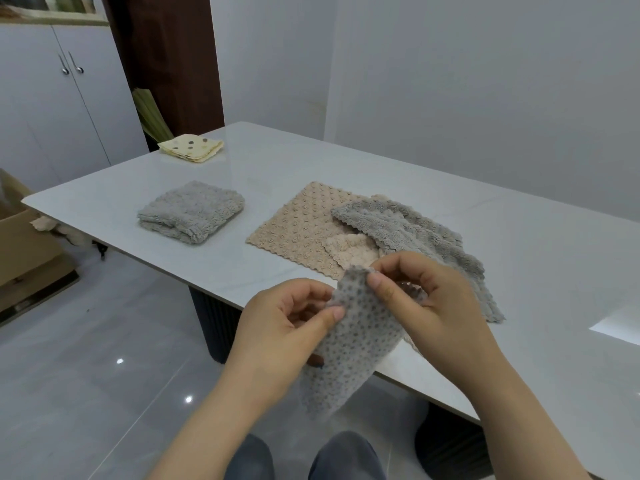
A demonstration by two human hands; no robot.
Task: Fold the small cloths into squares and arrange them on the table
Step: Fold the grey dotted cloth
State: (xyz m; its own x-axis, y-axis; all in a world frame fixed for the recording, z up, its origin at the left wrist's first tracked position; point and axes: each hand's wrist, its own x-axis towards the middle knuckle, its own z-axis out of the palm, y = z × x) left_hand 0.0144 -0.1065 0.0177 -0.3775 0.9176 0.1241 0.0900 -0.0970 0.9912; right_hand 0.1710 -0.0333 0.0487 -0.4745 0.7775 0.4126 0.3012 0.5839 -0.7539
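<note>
A grey dotted cloth (349,344) hangs in front of the table's near edge, held by both hands. My left hand (284,323) pinches its left edge between thumb and fingers. My right hand (426,296) pinches its top corner. Behind them on the white table (294,161) lies a beige textured cloth (294,230) spread flat, with a loose grey fluffy cloth (415,230) crumpled over its right side. A folded grey cloth (190,216) sits to the left. A folded cream cloth with dots (191,147) lies at the far left corner.
A cardboard box (20,244) stands on the floor to the left of the table. White cabinets (52,98) line the left wall. My knees (304,459) show at the bottom, over the grey tiled floor.
</note>
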